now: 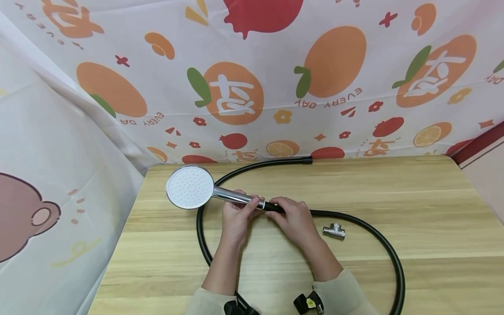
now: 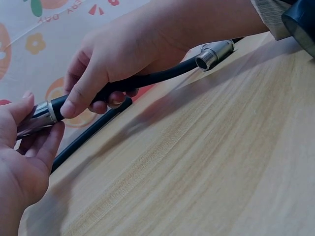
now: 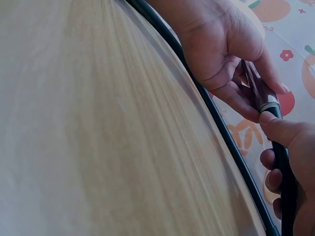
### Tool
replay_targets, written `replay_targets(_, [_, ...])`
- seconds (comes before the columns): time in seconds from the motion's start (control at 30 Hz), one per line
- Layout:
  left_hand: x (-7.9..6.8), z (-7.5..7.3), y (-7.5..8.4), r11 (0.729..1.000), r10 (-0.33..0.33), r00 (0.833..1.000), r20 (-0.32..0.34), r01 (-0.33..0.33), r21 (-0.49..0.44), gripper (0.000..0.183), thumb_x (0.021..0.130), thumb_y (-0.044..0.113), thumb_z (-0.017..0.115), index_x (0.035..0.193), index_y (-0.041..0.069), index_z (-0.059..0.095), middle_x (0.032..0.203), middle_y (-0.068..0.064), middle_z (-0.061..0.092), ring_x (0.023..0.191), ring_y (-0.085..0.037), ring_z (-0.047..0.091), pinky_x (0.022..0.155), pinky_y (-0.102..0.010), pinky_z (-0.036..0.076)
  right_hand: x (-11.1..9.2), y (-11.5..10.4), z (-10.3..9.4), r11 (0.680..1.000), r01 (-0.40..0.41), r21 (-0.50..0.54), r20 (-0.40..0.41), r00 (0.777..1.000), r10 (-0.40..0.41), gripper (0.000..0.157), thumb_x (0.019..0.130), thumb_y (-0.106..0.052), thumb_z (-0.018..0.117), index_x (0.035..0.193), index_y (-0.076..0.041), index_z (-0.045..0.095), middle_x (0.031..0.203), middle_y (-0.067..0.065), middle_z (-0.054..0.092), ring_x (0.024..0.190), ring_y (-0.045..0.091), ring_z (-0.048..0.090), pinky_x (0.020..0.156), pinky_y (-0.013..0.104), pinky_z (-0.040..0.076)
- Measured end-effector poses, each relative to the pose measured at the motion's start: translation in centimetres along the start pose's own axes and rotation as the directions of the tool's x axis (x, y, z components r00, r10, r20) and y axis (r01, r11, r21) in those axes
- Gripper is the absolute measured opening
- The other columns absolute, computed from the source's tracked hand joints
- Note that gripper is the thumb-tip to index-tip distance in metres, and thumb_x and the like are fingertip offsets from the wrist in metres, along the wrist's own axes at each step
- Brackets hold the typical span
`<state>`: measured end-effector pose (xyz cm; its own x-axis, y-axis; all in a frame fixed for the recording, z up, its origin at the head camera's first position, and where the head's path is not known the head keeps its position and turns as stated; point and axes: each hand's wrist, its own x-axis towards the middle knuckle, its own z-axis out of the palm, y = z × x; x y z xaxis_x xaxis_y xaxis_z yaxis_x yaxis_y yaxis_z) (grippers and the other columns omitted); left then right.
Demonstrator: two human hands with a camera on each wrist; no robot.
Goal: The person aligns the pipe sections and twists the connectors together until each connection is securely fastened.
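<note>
A chrome shower head (image 1: pixel 190 187) with a white perforated face is held above the table, its face turned up. My left hand (image 1: pixel 235 221) grips the lower end of its chrome handle (image 1: pixel 228 194). Right beside it, my right hand (image 1: pixel 296 221) grips the end of a black shower hose (image 1: pixel 354 218), which meets the handle's end. In the left wrist view the hose end (image 2: pixel 58 105) sits against the metal collar (image 2: pixel 49 112), with the right thumb on it. Whether the joint is threaded tight cannot be seen.
A small chrome tee fitting (image 1: pixel 334 231) lies on the wooden table (image 1: pixel 433 210), right of the right hand. The hose loops round the right, and its other stretch runs behind the shower head to a free end (image 1: pixel 307 160) near the back edge. A fruit-print cloth (image 1: pixel 275 87) hangs behind.
</note>
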<state>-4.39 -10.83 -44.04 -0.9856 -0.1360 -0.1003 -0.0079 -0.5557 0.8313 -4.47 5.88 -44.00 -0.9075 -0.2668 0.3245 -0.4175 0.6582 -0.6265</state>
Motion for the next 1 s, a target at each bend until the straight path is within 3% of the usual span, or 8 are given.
replay_targets(0.27, [0.02,0.01,0.07,1.000,-0.007,1.000,0.002,0.007,0.004,0.032,0.086,-0.011,0.067,0.098,0.011,0.048,0.081,-0.004,0.073,0.082,-0.022,0.074,0.079,-0.038,0.061,0.01,0.02,-0.07,1.000,0.005,-0.027,0.030,1.000,-0.004,0.027,0.089,-0.034,0.072,0.110,-0.019,0.070,0.106,-0.002,0.074,0.094,0.016,0.070,0.073,0.035,0.045])
replay_targets(0.43, [0.06,0.01,0.08,1.000,0.008,1.000,0.008,-0.008,0.008,0.032,0.085,-0.010,0.069,0.102,0.006,0.046,0.082,-0.005,0.074,0.083,-0.023,0.074,0.080,-0.039,0.061,0.02,-0.04,0.05,0.999,-0.003,-0.037,0.012,1.000,0.004,0.028,0.089,-0.036,0.072,0.112,-0.019,0.070,0.108,-0.002,0.074,0.096,0.015,0.069,0.073,0.033,0.044])
replay_targets(0.57, [-0.09,0.04,0.05,1.000,0.003,1.000,-0.010,-0.003,0.024,0.037,0.084,-0.011,0.070,0.107,-0.002,0.042,0.083,-0.006,0.074,0.083,-0.024,0.074,0.080,-0.039,0.061,-0.14,-0.06,0.18,0.999,-0.026,-0.019,-0.007,1.000,0.026,0.040,0.087,-0.034,0.075,0.122,-0.018,0.063,0.098,-0.004,0.074,0.083,0.011,0.067,0.073,0.032,0.043])
replay_targets(0.67, [-0.02,0.05,-0.04,0.999,-0.005,1.000,-0.021,0.006,0.034,0.037,0.084,-0.011,0.070,0.107,-0.001,0.043,0.083,-0.005,0.073,0.084,-0.024,0.074,0.080,-0.039,0.061,-0.18,0.00,0.20,1.000,-0.031,-0.001,-0.019,0.999,0.031,0.049,0.086,-0.032,0.077,0.128,-0.018,0.057,0.087,-0.007,0.071,0.071,0.008,0.061,0.073,0.031,0.042])
replay_targets(0.87, [0.29,0.20,-0.03,1.000,0.002,1.000,-0.025,-0.001,0.020,0.035,0.083,-0.011,0.071,0.101,0.008,0.047,0.081,-0.005,0.073,0.083,-0.024,0.074,0.081,-0.040,0.061,0.05,0.03,0.09,1.000,-0.006,0.003,-0.040,0.999,0.006,0.028,0.086,-0.032,0.078,0.108,-0.024,0.064,0.079,-0.012,0.065,0.065,0.006,0.053,0.069,0.029,0.037])
replay_targets(1.0, [0.01,0.09,0.06,0.999,-0.003,1.000,-0.026,0.004,0.033,0.035,0.083,-0.011,0.071,0.102,0.004,0.045,0.082,-0.005,0.073,0.083,-0.023,0.074,0.081,-0.040,0.061,-0.11,-0.08,0.19,1.000,-0.025,0.017,-0.023,0.999,0.026,0.026,0.085,-0.031,0.078,0.106,-0.024,0.065,0.081,-0.012,0.066,0.066,0.007,0.054,0.070,0.029,0.037])
